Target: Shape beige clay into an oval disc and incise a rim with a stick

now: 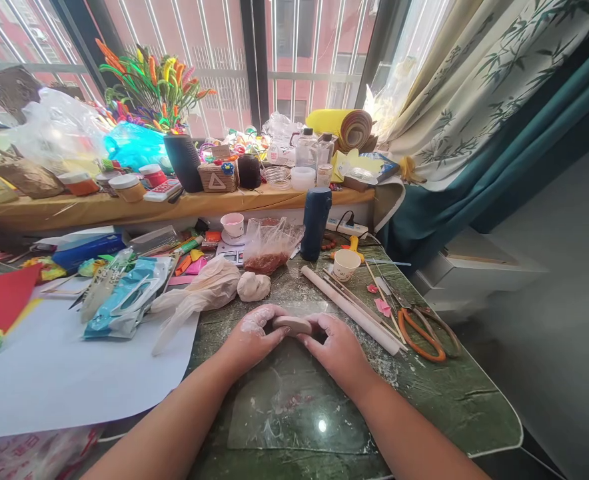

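Between my two hands is a small, flattened, rounded piece of brownish clay, held just above the table. My left hand grips its left side, thumb in front, with white powder on the back of the hand. On the opposite side my right hand closes on the clay with thumb and fingers. Below lies a clear plastic sheet marked with whitish residue. Behind my left hand sits a lump of pale clay, touching a crumpled plastic bag.
A pale rolling pin, thin sticks and orange-handled scissors lie to the right. Farther back stand a paper cup, a dark blue bottle and a bag of reddish-brown material. White paper and a wipes pack are left.
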A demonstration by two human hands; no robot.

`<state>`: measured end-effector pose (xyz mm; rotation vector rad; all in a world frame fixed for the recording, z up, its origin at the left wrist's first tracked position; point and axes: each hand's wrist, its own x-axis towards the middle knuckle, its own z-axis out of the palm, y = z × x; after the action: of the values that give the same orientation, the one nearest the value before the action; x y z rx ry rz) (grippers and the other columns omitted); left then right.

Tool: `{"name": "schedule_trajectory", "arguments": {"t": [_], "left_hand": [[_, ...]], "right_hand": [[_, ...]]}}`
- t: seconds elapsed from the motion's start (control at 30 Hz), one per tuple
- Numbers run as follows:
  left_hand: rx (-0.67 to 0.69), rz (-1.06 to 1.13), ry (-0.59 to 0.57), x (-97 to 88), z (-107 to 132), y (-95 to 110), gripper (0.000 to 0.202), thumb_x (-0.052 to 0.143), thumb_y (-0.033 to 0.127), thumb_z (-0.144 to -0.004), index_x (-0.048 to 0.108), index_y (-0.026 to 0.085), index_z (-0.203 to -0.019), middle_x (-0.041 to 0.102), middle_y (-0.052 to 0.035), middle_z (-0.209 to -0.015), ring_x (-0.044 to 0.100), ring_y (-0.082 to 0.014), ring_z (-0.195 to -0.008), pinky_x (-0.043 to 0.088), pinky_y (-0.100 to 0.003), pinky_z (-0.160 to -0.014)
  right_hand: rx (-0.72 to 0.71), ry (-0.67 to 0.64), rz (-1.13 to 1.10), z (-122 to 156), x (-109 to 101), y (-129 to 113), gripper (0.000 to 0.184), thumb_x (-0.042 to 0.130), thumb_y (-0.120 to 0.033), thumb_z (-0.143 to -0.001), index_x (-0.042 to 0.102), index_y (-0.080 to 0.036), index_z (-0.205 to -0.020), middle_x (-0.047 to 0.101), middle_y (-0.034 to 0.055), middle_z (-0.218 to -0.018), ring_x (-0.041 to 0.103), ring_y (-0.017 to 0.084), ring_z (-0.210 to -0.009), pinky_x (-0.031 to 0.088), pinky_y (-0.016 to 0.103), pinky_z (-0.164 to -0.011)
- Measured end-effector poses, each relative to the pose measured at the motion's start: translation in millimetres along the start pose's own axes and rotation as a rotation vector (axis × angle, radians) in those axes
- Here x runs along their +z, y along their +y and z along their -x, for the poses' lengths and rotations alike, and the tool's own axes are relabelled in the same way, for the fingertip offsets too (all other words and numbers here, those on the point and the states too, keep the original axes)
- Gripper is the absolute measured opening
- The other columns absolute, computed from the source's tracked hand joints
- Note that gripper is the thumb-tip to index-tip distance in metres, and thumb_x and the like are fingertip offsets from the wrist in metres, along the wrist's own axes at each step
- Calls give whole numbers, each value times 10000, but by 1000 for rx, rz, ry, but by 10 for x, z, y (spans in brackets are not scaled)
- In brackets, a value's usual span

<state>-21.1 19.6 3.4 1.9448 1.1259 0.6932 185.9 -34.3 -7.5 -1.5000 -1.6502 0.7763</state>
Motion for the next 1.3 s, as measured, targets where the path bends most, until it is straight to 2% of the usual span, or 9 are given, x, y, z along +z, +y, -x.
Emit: {"name": "schedule_trajectory", "arguments": {"t": [0.1, 0.27, 0.43, 0.6, 0.7, 0.87, 1.1, 1.23, 1.3], "left_hand": [[-10, -6, 18, 3, -2, -4, 189, 658, 243, -842, 698, 228, -1025, 749, -19, -1016, 675, -245, -983, 512, -357, -905], [-2, 10, 3, 10, 9, 6, 212, 683, 242, -826, 697, 233, -1037, 759, -8, -1009, 688, -240, -968, 523, -344, -892], [11, 28, 3, 10, 6, -11, 173, 668, 266, -854, 705, 233, -1019, 766, -8, -1011, 686, -234, -970, 524, -351, -922], [13, 23, -5, 2, 4, -18, 226, 687, 267, -846, 703, 242, -1070, 767, -3, -1042, 689, -231, -990, 526, -340, -923], [28, 27, -7, 0, 6, -3, 193, 670, 233, -847, 713, 241, -1035, 764, 1, -1006, 690, -224, -975, 528, -332, -928], [18, 23, 8, 0, 14, 6, 188, 678, 244, -831, 721, 243, -1014, 770, -4, -994, 697, -237, -968, 543, -348, -923], [5, 30, 3, 2, 13, -6, 269, 692, 227, -811, 724, 254, -1077, 770, -18, -1087, 689, -248, -1061, 517, -368, -1001], [5, 8, -11, 0, 13, -5, 180, 670, 247, -846, 724, 245, -1018, 768, -9, -1003, 698, -231, -977, 534, -342, -931], [9, 11, -10, -1, 19, -8, 211, 681, 242, -839, 722, 247, -1046, 767, -13, -1031, 694, -235, -997, 529, -345, -941]], "right_hand": [[-28, 8, 9, 12, 6, 5, 115, 698, -251, -857, 739, -240, -965, 738, 42, -946, 660, 239, -903, 505, 369, -838], [-111, 74, -29, 28, 8, 14, 131, 685, -277, -882, 721, -248, -1004, 733, 38, -985, 660, 226, -920, 507, 353, -849], [-125, 10, 49, 16, 21, 12, 94, 687, -325, -890, 701, -237, -862, 695, 18, -845, 634, 216, -823, 490, 331, -757], [-173, 64, -6, 24, 0, -2, 102, 630, -305, -934, 710, -243, -946, 698, 25, -903, 628, 210, -861, 484, 330, -803], [-187, 54, -7, 29, -10, -16, 93, 621, -284, -930, 700, -243, -905, 683, 23, -878, 624, 208, -847, 482, 326, -791], [-135, 58, 10, 31, 3, -13, 81, 613, -263, -920, 691, -242, -912, 696, 23, -889, 630, 212, -843, 483, 327, -769], [-119, -73, 108, 13, 46, 24, 69, 671, -302, -909, 708, -259, -949, 712, 26, -948, 644, 242, -933, 486, 360, -838], [-151, -49, 97, 28, 35, 42, 93, 654, -285, -932, 707, -255, -1003, 712, 26, -950, 648, 233, -939, 480, 351, -850], [-148, -43, 97, 33, 26, 48, 102, 672, -285, -921, 710, -257, -1011, 715, 24, -953, 652, 230, -930, 479, 347, -843]]}}
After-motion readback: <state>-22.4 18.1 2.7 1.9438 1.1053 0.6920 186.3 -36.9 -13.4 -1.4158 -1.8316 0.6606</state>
